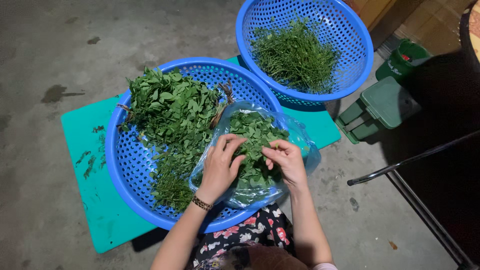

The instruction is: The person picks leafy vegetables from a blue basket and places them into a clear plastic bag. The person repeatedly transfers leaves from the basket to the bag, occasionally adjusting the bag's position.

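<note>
My left hand (221, 165) rests on a clear plastic bag (300, 137) full of picked green leaves (255, 132), fingers curled on the leaves. My right hand (285, 160) pinches a small leafy sprig above the same bag. The bag lies in the near right part of a big blue perforated basket (125, 165). A heap of leafy stems (172, 107) fills that basket's left half, with loose stems near its front.
A second blue basket (350, 30) holding bare green stalks (295, 55) sits at the back right, overlapping the first. Both rest on a teal mat (85, 150) on concrete floor. A green lidded bin (382, 107) and a dark metal frame (410, 162) stand at the right.
</note>
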